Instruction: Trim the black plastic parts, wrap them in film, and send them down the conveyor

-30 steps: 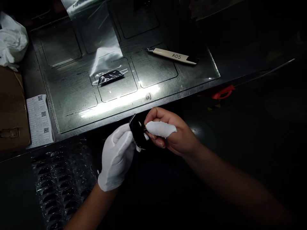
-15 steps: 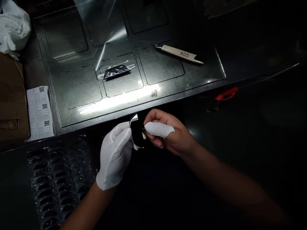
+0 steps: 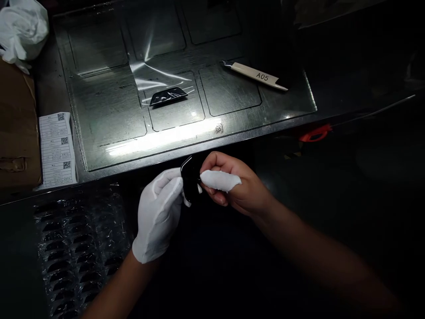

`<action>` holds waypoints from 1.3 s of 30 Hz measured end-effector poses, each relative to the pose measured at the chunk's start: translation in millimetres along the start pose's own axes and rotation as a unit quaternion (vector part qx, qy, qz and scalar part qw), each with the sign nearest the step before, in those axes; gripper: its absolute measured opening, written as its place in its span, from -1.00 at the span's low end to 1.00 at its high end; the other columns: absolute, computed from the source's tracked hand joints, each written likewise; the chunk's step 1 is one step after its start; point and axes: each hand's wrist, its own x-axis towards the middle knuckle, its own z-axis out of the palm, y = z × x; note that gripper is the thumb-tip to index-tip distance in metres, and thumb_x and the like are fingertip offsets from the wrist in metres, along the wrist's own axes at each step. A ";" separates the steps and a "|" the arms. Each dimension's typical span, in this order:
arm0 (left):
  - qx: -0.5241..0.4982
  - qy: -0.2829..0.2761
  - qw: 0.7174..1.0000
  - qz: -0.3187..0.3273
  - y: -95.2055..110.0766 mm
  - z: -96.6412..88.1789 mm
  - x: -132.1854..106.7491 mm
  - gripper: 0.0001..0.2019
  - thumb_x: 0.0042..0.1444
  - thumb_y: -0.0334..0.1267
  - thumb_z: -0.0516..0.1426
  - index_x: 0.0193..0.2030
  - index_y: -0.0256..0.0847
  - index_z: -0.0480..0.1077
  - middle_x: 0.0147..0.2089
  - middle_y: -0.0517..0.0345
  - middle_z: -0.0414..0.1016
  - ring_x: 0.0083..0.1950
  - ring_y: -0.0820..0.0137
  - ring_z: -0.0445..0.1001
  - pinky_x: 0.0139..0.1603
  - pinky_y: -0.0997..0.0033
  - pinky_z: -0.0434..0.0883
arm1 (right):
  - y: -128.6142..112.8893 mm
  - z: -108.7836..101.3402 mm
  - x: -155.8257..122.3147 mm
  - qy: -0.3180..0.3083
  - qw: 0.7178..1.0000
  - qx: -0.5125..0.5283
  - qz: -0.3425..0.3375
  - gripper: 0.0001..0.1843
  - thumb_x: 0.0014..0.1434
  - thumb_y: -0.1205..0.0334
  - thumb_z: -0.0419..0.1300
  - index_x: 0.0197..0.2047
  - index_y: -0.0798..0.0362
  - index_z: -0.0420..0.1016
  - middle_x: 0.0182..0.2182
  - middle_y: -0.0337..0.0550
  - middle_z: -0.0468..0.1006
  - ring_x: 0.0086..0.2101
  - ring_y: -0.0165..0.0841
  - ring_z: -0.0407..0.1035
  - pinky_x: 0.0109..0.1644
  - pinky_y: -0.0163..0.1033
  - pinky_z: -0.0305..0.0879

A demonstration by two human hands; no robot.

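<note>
My left hand (image 3: 157, 215), in a white fabric glove, pinches a glossy black curved piece (image 3: 190, 179) by its edge. The piece stands nearly edge-on, and the fingers partly hide it. My bare right hand (image 3: 232, 184) is curled close against the piece from the right. A white cloth (image 3: 219, 180) wraps around its thumb or fingertip and presses on the piece's surface. The exact contact point is hidden.
A metal plate with rectangular recesses (image 3: 109, 115) lies ahead, holding a black part in transparent film (image 3: 168, 96) and an A05-labelled knife (image 3: 255, 76). A blister tray of black parts (image 3: 79, 248) lies lower left. A QR-code label sheet (image 3: 56, 150), cardboard box (image 3: 16, 133) and white bag (image 3: 23, 31) lie left.
The view has drifted, so the plate and its objects sit higher and further right in the frame. The black piece now looks narrower, more edge-on. Both hands keep their hold.
</note>
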 end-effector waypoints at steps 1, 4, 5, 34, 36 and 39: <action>0.003 -0.002 1.000 -0.001 0.8 0.2 0.4 -0.76 0.40 -0.19 0.15 -0.22 -0.24 0.58 -0.28 0.07 0.60 -0.22 0.32 0.53 -0.23 0.42 0.45 | -0.2 0.1 0.0 0.000 1.000 -0.001 0.001 -0.76 0.24 0.19 0.38 -0.24 0.04 0.39 -0.55 -0.39 0.47 -0.65 -0.57 0.22 -0.63 -0.49 0.11; 0.010 -0.005 1.000 -0.002 2.5 0.6 0.6 -0.74 0.40 -0.19 0.13 -0.24 -0.26 0.57 -0.28 0.04 0.60 -0.23 0.31 0.52 -0.17 0.39 0.47 | -0.8 -0.4 0.4 0.004 1.000 -0.001 0.003 -0.75 0.23 0.18 0.39 -0.25 0.04 0.38 -0.55 -0.39 0.47 -0.65 -0.57 0.21 -0.64 -0.48 0.10; 0.007 -0.004 1.000 -0.003 2.6 0.8 0.5 -0.75 0.40 -0.20 0.13 -0.24 -0.25 0.57 -0.28 0.05 0.60 -0.23 0.30 0.53 -0.15 0.38 0.48 | -0.8 -0.8 0.6 0.005 1.000 -0.001 0.004 -0.75 0.23 0.18 0.39 -0.25 0.04 0.38 -0.55 -0.39 0.47 -0.65 -0.56 0.22 -0.64 -0.48 0.10; -0.294 -0.176 0.938 -0.060 -28.1 -4.2 -8.6 -0.69 0.30 -0.03 0.24 0.06 -0.16 0.48 -0.29 0.02 0.63 -0.37 0.27 0.61 -0.46 0.45 0.46 | 4.6 -30.6 -3.6 -0.104 0.809 -0.419 -0.400 -0.59 0.26 0.42 0.28 0.14 -0.10 0.50 0.05 -0.04 0.60 -0.02 -0.24 0.52 0.00 -0.14 0.48; -0.280 -0.157 0.945 -0.056 -27.3 -5.5 -7.8 -0.68 0.28 -0.03 0.27 0.04 -0.15 0.46 -0.28 0.02 0.64 -0.35 0.24 0.62 -0.45 0.42 0.47 | 3.5 -30.1 -5.1 -0.090 0.881 -0.341 -0.315 -0.51 0.28 0.35 0.30 0.24 -0.10 0.41 0.07 -0.05 0.57 -0.05 -0.27 0.53 -0.03 -0.17 0.48; -0.251 -0.127 0.957 -0.077 -24.5 -7.8 -7.0 -0.62 0.19 0.02 0.35 0.01 -0.14 0.45 -0.29 0.02 0.64 -0.31 0.18 0.64 -0.43 0.38 0.49 | -1.3 -26.5 -5.0 -0.085 0.957 -0.236 -0.146 -0.66 0.32 0.20 0.33 0.13 -0.01 0.49 -0.07 -0.14 0.61 -0.15 -0.36 0.54 -0.10 -0.28 0.46</action>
